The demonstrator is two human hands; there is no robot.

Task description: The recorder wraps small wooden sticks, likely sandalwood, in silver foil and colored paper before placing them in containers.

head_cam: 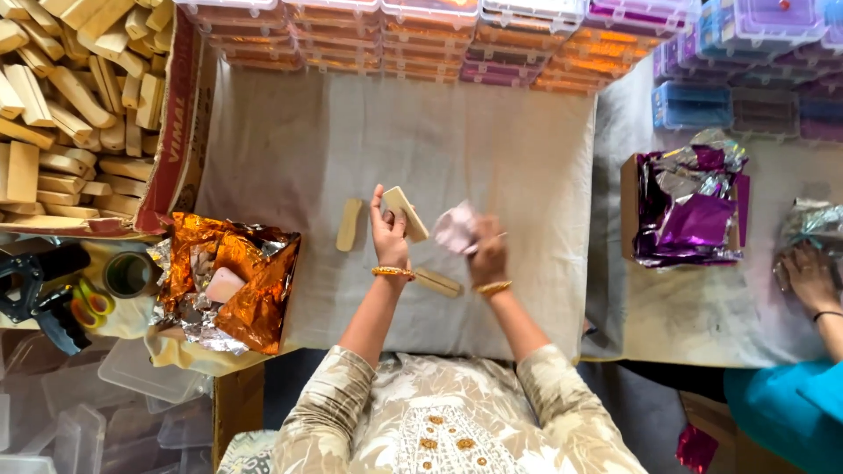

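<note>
The left hand [388, 235] holds a flat wooden block [407, 213] up off the grey cloth [492, 149], thumb and fingers pinched on its lower end so that the block tilts up and away from the palm. Just to the right of that block, the right hand [488, 254] is closed around a pale pink crumpled sheet [456, 228]; the sheet is blurred, and a thin pale edge sticks out from the fingers toward the right. Both wrists wear gold bangles.

Two more wooden pieces lie on the cloth near the held block: a rounded wooden piece [349, 225] just to its left, lying flat, and a second wooden piece [438, 282] below it, between the two forearms.

Farther left of the block, a box lined with orange and silver foil [255, 290] sits at the cloth's edge, with a pale pink square piece [223, 285] inside. Above that, a cardboard carton [180, 132] is heaped with many wooden blocks of the same sort. Beyond the block, along the far edge of the cloth, stand stacks of clear plastic cases [421, 35] with orange and purple contents. Well to the right, a box of purple and silver foil [694, 211] rests on the table, and another person's hand [810, 276] lies beside it on a silver sheet.
</note>
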